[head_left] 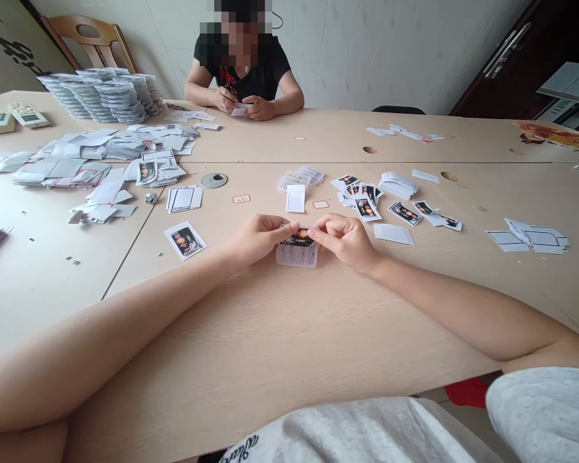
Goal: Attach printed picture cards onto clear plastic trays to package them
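My left hand [258, 236] and my right hand [345, 239] meet at the middle of the wooden table [270, 334]. Both pinch a small printed card [299, 239] with a dark, red-and-orange picture. The card sits at the top of a clear plastic packet [296, 255] that rests on the table under my fingers. Fingers of both hands are closed on the card's upper edge.
Loose printed cards [361, 196] and white slips [398, 184] lie beyond my right hand. A single card [185, 240] lies left. Piles of white packets [101, 154] and stacked packs [103, 93] fill the far left. A person [244, 71] sits opposite, handling a card.
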Motion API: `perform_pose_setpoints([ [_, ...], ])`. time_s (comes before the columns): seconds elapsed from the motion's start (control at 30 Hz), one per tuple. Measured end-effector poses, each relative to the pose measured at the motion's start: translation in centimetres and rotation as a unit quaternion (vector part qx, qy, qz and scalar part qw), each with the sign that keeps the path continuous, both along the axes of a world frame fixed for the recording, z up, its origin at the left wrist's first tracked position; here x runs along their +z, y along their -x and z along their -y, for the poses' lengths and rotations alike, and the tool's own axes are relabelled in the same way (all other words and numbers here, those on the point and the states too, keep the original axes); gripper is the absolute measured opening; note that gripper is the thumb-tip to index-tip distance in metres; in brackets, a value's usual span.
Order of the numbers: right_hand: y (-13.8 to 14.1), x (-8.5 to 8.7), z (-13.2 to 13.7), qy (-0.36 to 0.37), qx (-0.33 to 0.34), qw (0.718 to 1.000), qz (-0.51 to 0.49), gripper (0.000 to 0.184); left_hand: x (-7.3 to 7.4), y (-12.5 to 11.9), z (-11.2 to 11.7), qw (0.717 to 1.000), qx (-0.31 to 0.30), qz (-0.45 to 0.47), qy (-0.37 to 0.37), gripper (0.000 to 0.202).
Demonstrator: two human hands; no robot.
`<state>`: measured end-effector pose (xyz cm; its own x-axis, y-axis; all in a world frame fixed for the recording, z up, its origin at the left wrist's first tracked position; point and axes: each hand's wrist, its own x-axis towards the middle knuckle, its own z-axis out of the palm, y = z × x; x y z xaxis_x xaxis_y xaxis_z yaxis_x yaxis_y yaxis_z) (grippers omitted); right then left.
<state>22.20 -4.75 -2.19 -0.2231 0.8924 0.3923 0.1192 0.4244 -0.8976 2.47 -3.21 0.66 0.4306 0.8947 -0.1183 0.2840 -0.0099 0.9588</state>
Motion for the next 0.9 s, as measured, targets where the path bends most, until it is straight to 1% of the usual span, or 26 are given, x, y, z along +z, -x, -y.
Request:
perform_pose_setpoints([
  [0.13,-0.1,-0.1,-0.3,0.074,0.039,0.996,-0.024,0.055,0.1,0.2,-0.2,0.998,-0.040,0.035,0.024,0.039],
  [0.2,-0.1,0.0,-0.5,0.108,0.062,0.992,0.002,0.052,0.0,0.3,-0.4,0.997,-0.045,0.054,0.028,0.038],
  [0.27,-0.1,0.1,-0.5,0.131,0.070,0.988,0.026,0.049,-0.2,0.3,-0.5,0.996,-0.045,0.067,0.027,0.039],
  [0.4,0.1,0.4,-0.2,0.150,0.068,0.986,0.005,0.043,-0.3,0.3,-0.5,0.997,-0.036,0.061,0.012,0.042],
  [0.57,-0.1,0.4,-0.2,0.183,0.110,0.977,-0.003,0.034,-0.1,0.3,-0.4,0.996,-0.040,0.081,0.011,0.038],
  [0.67,-0.1,0.4,-0.3,0.183,0.103,0.978,-0.018,0.039,0.0,0.7,-1.0,0.991,-0.077,0.103,0.023,0.038],
  [0.77,0.0,0.3,-0.4,0.180,0.098,0.978,-0.032,0.042,0.0,1.2,-1.8,0.983,-0.130,0.119,0.055,0.046],
  [0.83,0.1,0.3,-0.4,0.180,0.112,0.976,-0.038,0.041,0.0,1.5,-2.1,0.979,-0.149,0.121,0.069,0.048],
  [0.9,0.1,0.2,-0.4,0.182,0.134,0.973,-0.040,0.039,0.1,1.6,-2.2,0.978,-0.151,0.120,0.074,0.048],
])
